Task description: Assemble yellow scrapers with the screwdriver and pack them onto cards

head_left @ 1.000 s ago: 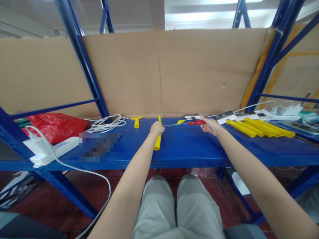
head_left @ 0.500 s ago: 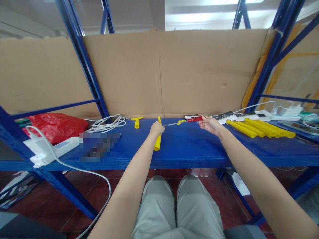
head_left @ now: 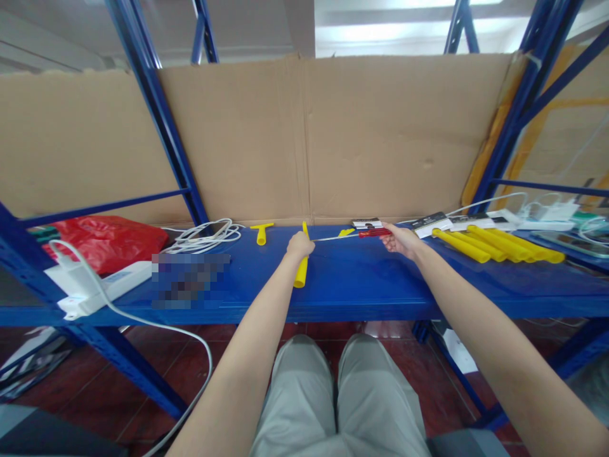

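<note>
Left hand (head_left: 300, 245): wrapped round yellow tube (head_left: 301, 271) on blue shelf (head_left: 371, 270) | Right hand (head_left: 401, 241): holding red screwdriver (head_left: 373, 233), its tip end by the left hand

With our left hand (head_left: 300, 245) we are gripping a yellow tube (head_left: 300, 274) at the centre of the frame, its long body pointing up the picture with a slight lean, its rounded lower end showing and its middle hidden. With our right hand (head_left: 400, 240) we are holding a screwdriver (head_left: 373, 233) nearly level, right of centre, its red handle rightward, its thin metal shaft reaching left towards the tube, its tip hidden.
</note>
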`<state>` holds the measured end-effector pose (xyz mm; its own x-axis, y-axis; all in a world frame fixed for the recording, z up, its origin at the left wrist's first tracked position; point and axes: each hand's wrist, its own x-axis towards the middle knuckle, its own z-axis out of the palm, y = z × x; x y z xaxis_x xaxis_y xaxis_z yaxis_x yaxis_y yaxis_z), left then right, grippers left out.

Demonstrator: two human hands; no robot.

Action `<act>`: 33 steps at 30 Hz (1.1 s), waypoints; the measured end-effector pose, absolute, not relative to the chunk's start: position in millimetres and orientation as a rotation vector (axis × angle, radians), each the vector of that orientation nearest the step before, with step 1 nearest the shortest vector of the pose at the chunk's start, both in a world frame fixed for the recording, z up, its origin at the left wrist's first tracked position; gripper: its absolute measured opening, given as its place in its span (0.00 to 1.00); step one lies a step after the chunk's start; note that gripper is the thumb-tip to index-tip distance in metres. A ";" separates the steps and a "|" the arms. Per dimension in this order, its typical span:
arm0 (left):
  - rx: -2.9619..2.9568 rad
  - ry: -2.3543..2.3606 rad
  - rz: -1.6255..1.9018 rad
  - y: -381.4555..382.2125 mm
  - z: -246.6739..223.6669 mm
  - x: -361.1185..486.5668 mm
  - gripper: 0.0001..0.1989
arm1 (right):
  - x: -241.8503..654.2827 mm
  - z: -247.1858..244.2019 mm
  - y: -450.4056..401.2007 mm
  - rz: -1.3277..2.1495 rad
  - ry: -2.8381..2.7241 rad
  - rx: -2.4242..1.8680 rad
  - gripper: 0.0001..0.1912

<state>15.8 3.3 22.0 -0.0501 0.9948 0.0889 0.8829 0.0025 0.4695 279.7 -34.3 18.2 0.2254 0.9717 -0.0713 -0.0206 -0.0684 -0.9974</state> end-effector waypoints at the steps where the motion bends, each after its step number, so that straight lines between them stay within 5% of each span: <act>1: 1.960 2.011 0.593 3.4 22.0 15.7 0.11 | 278.9 18.6 -34.8 1.095 -0.986 -1.342 0.17; 6: 1.972 2.014 0.594 5.0 20.9 15.5 0.12 | 276.3 17.9 -36.8 1.078 -0.985 -1.317 0.13; 23: 1.958 2.031 0.596 3.8 21.2 16.7 0.13 | 273.3 18.0 -39.6 0.994 -1.057 -1.370 0.22; 33: 1.969 2.021 0.592 3.5 21.6 16.3 0.13 | 274.3 19.5 -36.9 1.174 -1.026 -1.225 0.13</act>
